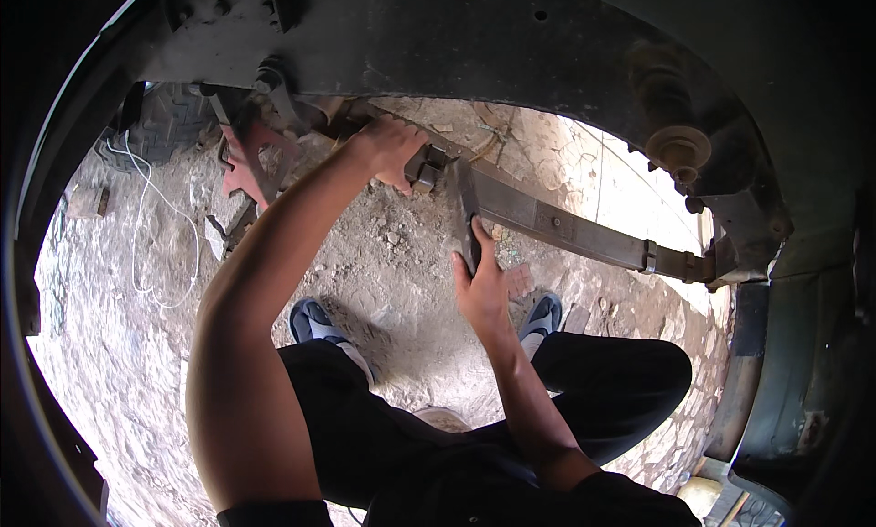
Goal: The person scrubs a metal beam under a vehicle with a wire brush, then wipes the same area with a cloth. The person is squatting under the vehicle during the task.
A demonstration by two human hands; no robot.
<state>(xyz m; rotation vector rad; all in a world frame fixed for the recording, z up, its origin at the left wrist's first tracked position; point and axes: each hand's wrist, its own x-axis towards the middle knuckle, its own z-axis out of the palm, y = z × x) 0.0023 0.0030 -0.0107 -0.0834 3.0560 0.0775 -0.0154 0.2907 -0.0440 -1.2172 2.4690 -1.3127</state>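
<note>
A long steel leaf spring (566, 224) slopes down to the right under a dark vehicle frame (411, 43). My left hand (388, 148) is closed over its left part, with the thumb toward me, beside square dark metal blocks (429, 168). What lies beneath the palm is hidden. My right hand (484, 285) grips a flat dark bar (464, 203) by its near end, thumb on one side and fingers on the other. The bar stands across the spring, its far end close to the metal blocks; I cannot tell whether it touches them.
A red stand (251, 162) and a tyre (162, 125) are at the far left, near a white cord (146, 226) on the ground. A worn cylindrical bump stop (675, 148) hangs at the right. Dusty, rubble-strewn ground (383, 244) lies between my shoes.
</note>
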